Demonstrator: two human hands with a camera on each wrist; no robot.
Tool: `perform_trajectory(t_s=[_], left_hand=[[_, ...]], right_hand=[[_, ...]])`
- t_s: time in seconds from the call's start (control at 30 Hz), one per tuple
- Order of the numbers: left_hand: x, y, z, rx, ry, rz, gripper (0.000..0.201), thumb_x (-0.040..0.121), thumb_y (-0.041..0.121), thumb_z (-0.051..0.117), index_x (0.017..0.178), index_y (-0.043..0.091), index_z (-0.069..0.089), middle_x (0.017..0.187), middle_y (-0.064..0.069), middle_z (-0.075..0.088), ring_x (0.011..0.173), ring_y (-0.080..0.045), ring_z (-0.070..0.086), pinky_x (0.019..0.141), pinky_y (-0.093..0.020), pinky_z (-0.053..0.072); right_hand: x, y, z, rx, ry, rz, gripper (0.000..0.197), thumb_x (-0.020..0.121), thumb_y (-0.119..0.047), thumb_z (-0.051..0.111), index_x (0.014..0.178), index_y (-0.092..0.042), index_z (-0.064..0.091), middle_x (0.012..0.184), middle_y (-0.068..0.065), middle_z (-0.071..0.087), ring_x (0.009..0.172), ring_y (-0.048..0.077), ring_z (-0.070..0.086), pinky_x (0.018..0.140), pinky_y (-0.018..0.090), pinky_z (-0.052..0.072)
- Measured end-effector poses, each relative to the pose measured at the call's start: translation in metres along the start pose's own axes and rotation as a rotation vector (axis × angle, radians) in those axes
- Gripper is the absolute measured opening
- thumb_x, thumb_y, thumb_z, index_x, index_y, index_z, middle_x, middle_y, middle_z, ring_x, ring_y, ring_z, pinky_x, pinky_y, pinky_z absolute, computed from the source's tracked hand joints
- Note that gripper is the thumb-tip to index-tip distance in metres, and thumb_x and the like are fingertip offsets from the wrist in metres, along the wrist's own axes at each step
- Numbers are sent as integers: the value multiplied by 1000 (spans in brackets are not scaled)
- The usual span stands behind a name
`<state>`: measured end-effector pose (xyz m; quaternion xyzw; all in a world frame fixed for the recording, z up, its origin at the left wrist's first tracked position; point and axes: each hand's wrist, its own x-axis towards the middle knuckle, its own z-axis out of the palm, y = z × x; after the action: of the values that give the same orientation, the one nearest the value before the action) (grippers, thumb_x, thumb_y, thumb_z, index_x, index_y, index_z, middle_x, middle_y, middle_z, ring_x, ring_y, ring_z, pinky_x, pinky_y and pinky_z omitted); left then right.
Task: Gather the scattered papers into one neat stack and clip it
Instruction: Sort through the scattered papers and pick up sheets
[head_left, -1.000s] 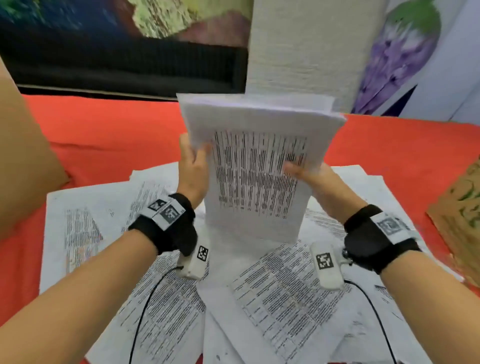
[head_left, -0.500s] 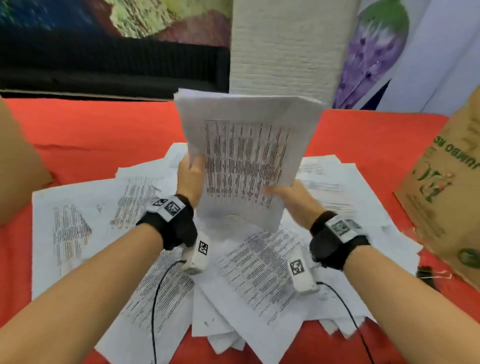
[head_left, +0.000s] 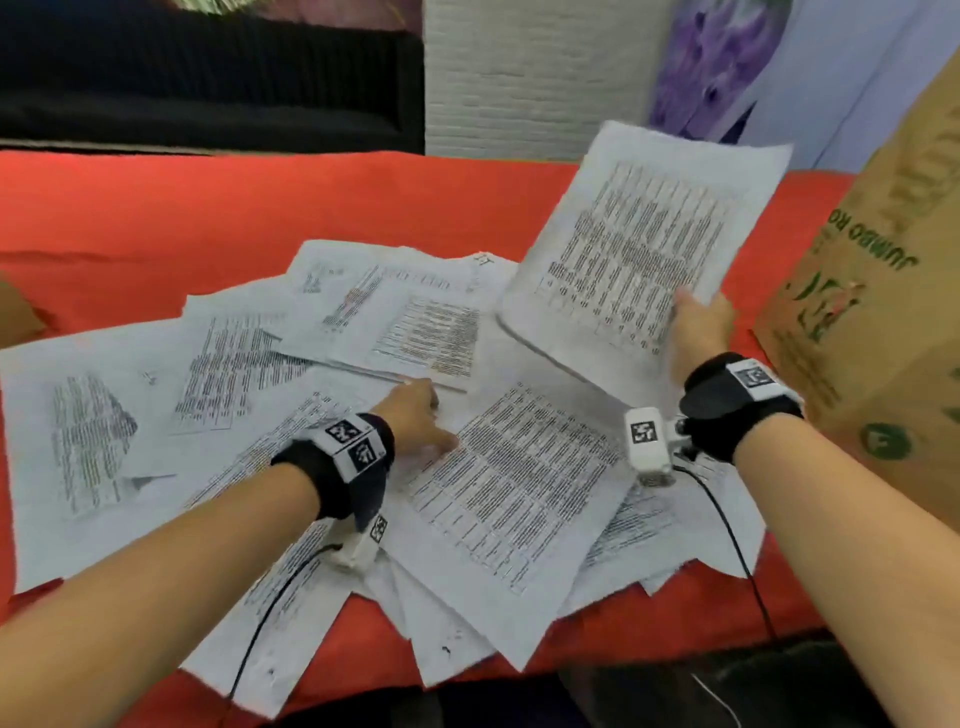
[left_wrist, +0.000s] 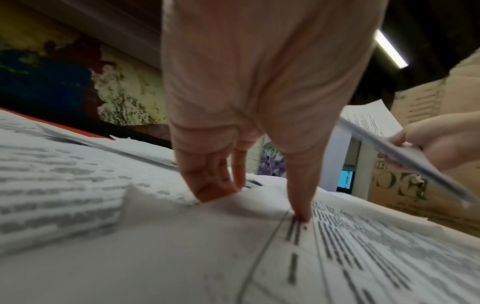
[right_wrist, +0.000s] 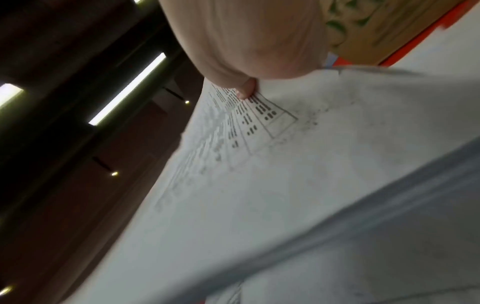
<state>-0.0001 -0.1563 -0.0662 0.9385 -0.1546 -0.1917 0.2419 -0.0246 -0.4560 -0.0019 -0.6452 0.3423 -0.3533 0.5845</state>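
Note:
Several printed sheets (head_left: 249, 364) lie scattered and overlapping on the red table (head_left: 260, 208). My right hand (head_left: 698, 332) grips a gathered stack of papers (head_left: 639, 244) by its lower right edge and holds it tilted above the table's right side. In the right wrist view my thumb (right_wrist: 245, 90) presses on the stack's top sheet (right_wrist: 285, 185). My left hand (head_left: 421, 415) is down on the scattered sheets in the middle. Its fingertips (left_wrist: 207, 189) and thumb touch a sheet (left_wrist: 182, 246) that bulges slightly between them. No clip is in view.
A tall brown cardboard box (head_left: 883, 312) stands at the table's right edge, close to the held stack. Another brown object (head_left: 15, 312) pokes in at the left edge. A white brick pillar (head_left: 519, 78) and a dark sofa (head_left: 208, 78) stand behind the table.
My left hand has let go of the stack and come down onto the scattered sheets. My right hand alone has carried the stack to the right and tilted it.

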Motion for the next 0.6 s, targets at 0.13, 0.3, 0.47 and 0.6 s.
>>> perform_trajectory(t_s=[0.13, 0.3, 0.47, 0.6], left_hand=[[1, -1, 1, 95, 2, 155, 22, 81, 28, 67, 73, 18, 50, 71, 4, 47, 68, -15, 46, 56, -24, 31], [2, -1, -62, -140, 357, 187, 19, 88, 15, 54, 73, 17, 42, 66, 3, 46, 60, -17, 44, 51, -28, 31], [9, -55, -149, -760, 777, 83, 12, 91, 17, 53, 79, 18, 54, 78, -4, 56, 66, -14, 54, 61, -24, 47], [28, -61, -148, -825, 750, 17, 21, 94, 18, 51, 74, 20, 54, 68, 4, 56, 49, -1, 53, 59, -20, 43]], right_hand=[[10, 28, -25, -5, 42, 72, 50, 95, -25, 56, 137, 0, 44, 125, 7, 56, 109, 21, 55, 88, 30, 45], [21, 47, -26, 84, 13, 227, 45, 100, -19, 45, 138, 4, 42, 133, 20, 54, 96, 17, 48, 64, 16, 32], [4, 54, 6, -20, -88, 237, 42, 99, -21, 45, 134, 3, 46, 135, 21, 53, 122, 34, 53, 73, 23, 39], [-16, 58, 52, -21, -291, 239, 38, 96, -17, 48, 131, -3, 49, 117, 12, 57, 96, 26, 54, 62, 13, 46]])
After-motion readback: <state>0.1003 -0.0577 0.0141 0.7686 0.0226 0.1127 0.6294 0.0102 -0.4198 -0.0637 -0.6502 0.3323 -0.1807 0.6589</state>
